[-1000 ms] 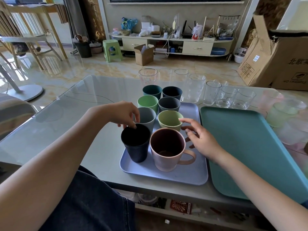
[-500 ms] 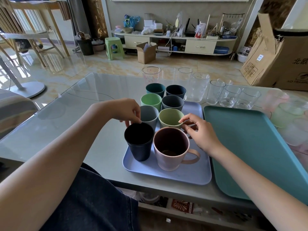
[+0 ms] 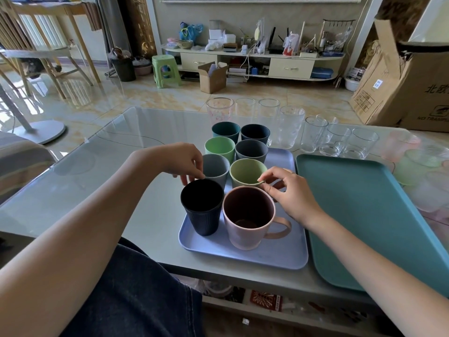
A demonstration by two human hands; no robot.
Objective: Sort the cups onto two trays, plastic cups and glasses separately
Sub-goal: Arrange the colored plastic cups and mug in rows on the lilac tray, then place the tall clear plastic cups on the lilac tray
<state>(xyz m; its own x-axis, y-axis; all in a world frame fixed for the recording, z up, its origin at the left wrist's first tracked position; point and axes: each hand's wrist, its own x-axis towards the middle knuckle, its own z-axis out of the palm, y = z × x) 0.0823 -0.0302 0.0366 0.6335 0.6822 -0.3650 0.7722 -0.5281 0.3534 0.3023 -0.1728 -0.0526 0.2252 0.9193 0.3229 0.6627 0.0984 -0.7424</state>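
left hand point(image 3: 181, 161) pinches the near rim of the grey cup point(image 3: 215, 167) between thumb and fingertips, fingers narrow; right hand point(image 3: 290, 193) pinches the near-right rim of the olive green cup point(image 3: 246, 171), thumb and forefinger closed on the edge, other fingers curled; both cups sit on the lilac tray point(image 3: 279, 251), side by side in the second row from the person; in front of them, nearest the person, a ribbed dark navy cup point(image 3: 202, 206) on the left and a pink mug point(image 3: 247, 216) on the right with its handle pointing right, the two touching or almost; behind the held cups a bright green cup point(image 3: 220, 148) and a slate cup point(image 3: 251, 150) also on the tray; further back a teal cup point(image 3: 226, 131) and a dark blue cup point(image 3: 255, 133), cannot tell if they stand on the tray's far edge or just off it; teal tray point(image 3: 364, 215) lies just beside the lilac tray on the right, nothing on it; clear glasses point(image 3: 313, 136) stand in a row on the glass table point(image 3: 109, 166) behind both trays; frosted pink and green cups point(image 3: 410, 166) clustered at the table's right edge, beyond the teal tray; all cups upright
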